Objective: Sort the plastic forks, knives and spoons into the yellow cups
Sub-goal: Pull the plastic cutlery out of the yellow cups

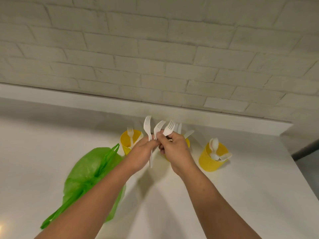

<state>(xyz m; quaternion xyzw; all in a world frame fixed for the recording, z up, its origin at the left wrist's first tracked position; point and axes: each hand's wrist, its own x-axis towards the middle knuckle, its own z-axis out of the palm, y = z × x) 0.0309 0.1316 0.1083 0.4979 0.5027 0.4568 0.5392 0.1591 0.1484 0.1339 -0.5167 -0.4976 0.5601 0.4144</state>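
Raised together: left hand (142, 153) pinches 1 fork (147, 125), right hand (175, 150) grips 2 forks (169, 129).

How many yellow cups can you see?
3: the left cup holds a fork, the middle cup is mostly hidden behind the right hand, and the right cup holds spoons.

Both bare forearms reach forward from the lower edge and converge, where the left hand (140, 152), back upward, pinches a long fork (147, 125) at its fingertips and the right hand (175, 150), close against it, curls fingers and thumb round a pair of forks (169, 129).
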